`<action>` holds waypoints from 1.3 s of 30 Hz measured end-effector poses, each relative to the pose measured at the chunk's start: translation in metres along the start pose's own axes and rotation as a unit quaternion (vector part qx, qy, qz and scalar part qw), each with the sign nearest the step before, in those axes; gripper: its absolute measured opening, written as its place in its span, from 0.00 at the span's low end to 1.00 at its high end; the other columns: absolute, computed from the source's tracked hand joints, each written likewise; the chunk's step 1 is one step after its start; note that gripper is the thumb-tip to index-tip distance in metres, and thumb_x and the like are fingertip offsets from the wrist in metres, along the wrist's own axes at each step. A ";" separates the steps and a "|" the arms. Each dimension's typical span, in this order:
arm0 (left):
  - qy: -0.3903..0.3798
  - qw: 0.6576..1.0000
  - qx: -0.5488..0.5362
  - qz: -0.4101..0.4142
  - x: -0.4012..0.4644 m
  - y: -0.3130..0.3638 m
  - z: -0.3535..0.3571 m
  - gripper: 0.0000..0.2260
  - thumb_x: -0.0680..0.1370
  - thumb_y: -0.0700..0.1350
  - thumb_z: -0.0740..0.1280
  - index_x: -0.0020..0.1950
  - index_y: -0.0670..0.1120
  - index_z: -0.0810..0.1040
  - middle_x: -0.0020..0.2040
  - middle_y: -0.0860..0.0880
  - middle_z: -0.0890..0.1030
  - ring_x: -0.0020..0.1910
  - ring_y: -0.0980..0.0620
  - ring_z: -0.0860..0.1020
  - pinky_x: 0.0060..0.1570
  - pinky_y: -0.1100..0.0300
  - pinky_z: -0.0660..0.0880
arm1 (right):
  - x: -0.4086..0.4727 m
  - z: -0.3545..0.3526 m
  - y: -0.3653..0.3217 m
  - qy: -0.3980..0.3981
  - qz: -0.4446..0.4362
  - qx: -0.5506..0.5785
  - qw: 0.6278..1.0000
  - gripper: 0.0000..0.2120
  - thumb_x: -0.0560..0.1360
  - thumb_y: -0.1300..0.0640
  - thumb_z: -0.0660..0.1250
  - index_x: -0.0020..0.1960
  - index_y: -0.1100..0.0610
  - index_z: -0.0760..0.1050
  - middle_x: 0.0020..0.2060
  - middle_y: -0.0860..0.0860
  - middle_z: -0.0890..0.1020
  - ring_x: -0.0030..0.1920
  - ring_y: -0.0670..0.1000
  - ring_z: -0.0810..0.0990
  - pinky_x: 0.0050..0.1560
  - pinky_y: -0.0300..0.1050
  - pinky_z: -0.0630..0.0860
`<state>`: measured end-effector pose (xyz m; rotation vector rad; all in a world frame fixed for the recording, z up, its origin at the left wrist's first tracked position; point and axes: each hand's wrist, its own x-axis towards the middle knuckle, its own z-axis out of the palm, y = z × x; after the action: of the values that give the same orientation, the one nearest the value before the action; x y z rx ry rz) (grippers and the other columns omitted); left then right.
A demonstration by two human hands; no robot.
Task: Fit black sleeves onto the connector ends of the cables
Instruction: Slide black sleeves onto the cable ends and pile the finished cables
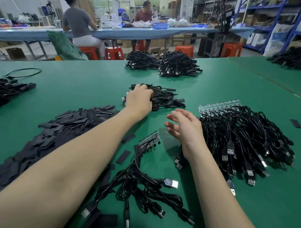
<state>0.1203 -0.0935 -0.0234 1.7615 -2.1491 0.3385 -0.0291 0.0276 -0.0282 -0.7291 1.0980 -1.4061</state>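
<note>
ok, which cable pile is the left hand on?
The small middle pile, just beyond both hands. The left hand rests on its left side, fingers curled into the cables; every other pile lies untouched.

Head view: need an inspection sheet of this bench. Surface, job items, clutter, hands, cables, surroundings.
Surface: green table, one seam at far right.
Job's things: sleeve pile at left; small cable bundle centre, some ends sleeved; cable heap with circuit strip at right.
Clutter: stray sleeve at right; loose sleeves near the near cable set.
Hands: left hand grips the small cable bundle; right hand open, holding nothing.
Cables: two far bundles; single looped cable far left.
Surroundings: two people at a blue bench, red stools, shelving at right.
</note>
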 end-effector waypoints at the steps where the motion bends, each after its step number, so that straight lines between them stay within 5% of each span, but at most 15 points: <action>1: 0.008 1.000 -0.017 0.001 -0.004 -0.001 -0.002 0.13 0.79 0.46 0.66 0.63 0.47 0.78 0.62 0.47 0.77 0.64 0.45 0.71 0.54 0.51 0.73 | 0.000 0.000 0.000 0.000 0.001 -0.001 1.000 0.08 0.79 0.63 0.68 0.57 0.58 0.76 0.45 0.54 0.84 0.34 0.49 0.82 0.38 0.39 0.80; 7: 0.058 0.973 -0.218 -0.058 -0.040 0.001 -0.032 0.10 0.77 0.48 0.70 0.57 0.49 0.80 0.54 0.50 0.81 0.53 0.50 0.75 0.55 0.54 0.75 | 0.000 -0.006 -0.003 -0.023 -0.038 -0.164 0.985 0.02 0.79 0.57 0.68 0.49 0.53 0.80 0.41 0.48 0.86 0.31 0.45 0.80 0.32 0.37 0.75; 12: 0.040 0.897 -0.417 -0.138 -0.092 0.005 -0.040 0.03 0.76 0.49 0.73 0.47 0.52 0.83 0.43 0.58 0.84 0.40 0.56 0.80 0.46 0.66 0.75 | 0.000 -0.005 -0.007 -0.056 -0.061 -0.436 0.896 0.11 0.75 0.44 0.71 0.42 0.51 0.83 0.37 0.46 0.87 0.25 0.41 0.77 0.33 0.36 0.72; 15: 0.007 0.881 -0.450 -0.146 -0.104 -0.001 -0.041 0.02 0.76 0.49 0.73 0.47 0.53 0.82 0.45 0.59 0.84 0.41 0.57 0.81 0.50 0.60 0.78 | -0.004 -0.001 -0.002 -0.087 -0.033 -0.488 0.868 0.14 0.73 0.42 0.74 0.40 0.53 0.83 0.31 0.45 0.85 0.26 0.42 0.75 0.28 0.35 0.69; 17: -0.007 0.877 -0.458 -0.145 -0.105 -0.006 -0.043 0.03 0.76 0.50 0.73 0.48 0.53 0.82 0.46 0.58 0.84 0.43 0.58 0.80 0.52 0.59 0.78 | -0.006 -0.001 0.000 -0.105 -0.023 -0.465 0.879 0.10 0.72 0.46 0.77 0.40 0.52 0.83 0.27 0.43 0.81 0.27 0.43 0.74 0.28 0.34 0.67; 20: -0.037 0.832 -0.524 -0.177 -0.107 -0.011 -0.047 0.10 0.74 0.54 0.76 0.50 0.50 0.82 0.49 0.55 0.85 0.49 0.59 0.81 0.51 0.61 0.76 | -0.006 -0.005 -0.006 -0.127 0.002 -0.339 0.932 0.06 0.72 0.51 0.78 0.43 0.51 0.83 0.33 0.44 0.83 0.29 0.43 0.72 0.26 0.33 0.65; 23: -0.143 0.721 -0.652 -0.184 -0.111 -0.010 -0.054 0.17 0.69 0.54 0.78 0.52 0.47 0.81 0.46 0.52 0.85 0.42 0.57 0.82 0.41 0.65 0.75 | -0.005 -0.010 -0.012 -0.160 0.033 -0.200 0.966 0.11 0.68 0.51 0.79 0.48 0.52 0.84 0.38 0.45 0.84 0.29 0.43 0.71 0.26 0.33 0.62; 26: -0.220 0.625 -0.737 -0.136 -0.113 -0.008 -0.057 0.12 0.69 0.46 0.76 0.49 0.47 0.79 0.44 0.49 0.83 0.41 0.55 0.79 0.42 0.64 0.75 | -0.004 -0.010 -0.013 -0.183 0.053 -0.135 0.972 0.16 0.64 0.51 0.79 0.50 0.54 0.84 0.35 0.43 0.82 0.27 0.41 0.68 0.24 0.32 0.59; 29: -0.225 0.606 -0.753 -0.125 -0.115 -0.004 -0.055 0.09 0.70 0.43 0.75 0.48 0.48 0.80 0.45 0.48 0.83 0.46 0.52 0.77 0.50 0.57 0.72 | -0.004 -0.009 -0.011 -0.209 0.071 -0.109 0.969 0.12 0.67 0.53 0.77 0.49 0.54 0.84 0.31 0.42 0.79 0.25 0.41 0.66 0.23 0.32 0.58; 33: -0.222 0.574 -0.780 -0.115 -0.116 -0.003 -0.053 0.08 0.69 0.40 0.75 0.47 0.47 0.82 0.43 0.48 0.84 0.42 0.53 0.80 0.48 0.61 0.76 | -0.006 -0.009 -0.009 -0.241 0.090 -0.091 0.962 0.03 0.68 0.53 0.75 0.40 0.51 0.87 0.25 0.42 0.73 0.24 0.40 0.64 0.23 0.32 0.54; 39: -0.228 0.544 -0.800 -0.112 -0.118 -0.003 -0.053 0.06 0.69 0.38 0.74 0.44 0.47 0.84 0.42 0.48 0.84 0.40 0.55 0.81 0.46 0.64 0.78 | -0.007 -0.004 -0.002 -0.248 0.146 -0.036 0.957 0.08 0.68 0.53 0.74 0.31 0.50 0.81 0.23 0.42 0.64 0.22 0.41 0.59 0.25 0.34 0.48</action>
<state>0.1493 0.0332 -0.0228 0.7804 -1.1873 -1.7487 -0.0327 0.0356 -0.0267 -0.8741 0.8183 -0.8703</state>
